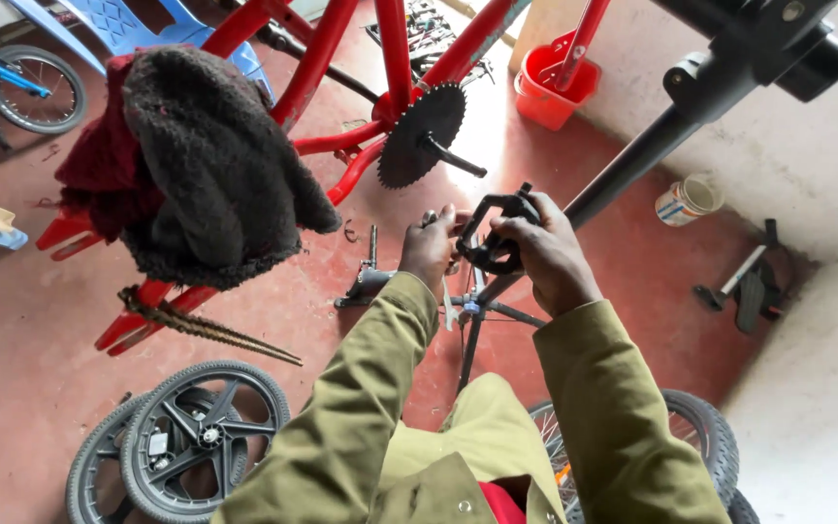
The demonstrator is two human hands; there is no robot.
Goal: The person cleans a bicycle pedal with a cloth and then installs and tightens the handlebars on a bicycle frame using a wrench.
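Pedal (493, 233) is sitting just below the chainring (421, 134), between both hands. Right hand (547, 250) is gripping its right side; left hand (429, 250) is closing on something small at its left end, identity unclear. Long axis is running left-right, right hand nearer

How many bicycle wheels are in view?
4, perhaps more hidden: two black mag wheels stacked at lower left, a spoked wheel under the person's right arm, and a small wheel on the blue bike, top left.
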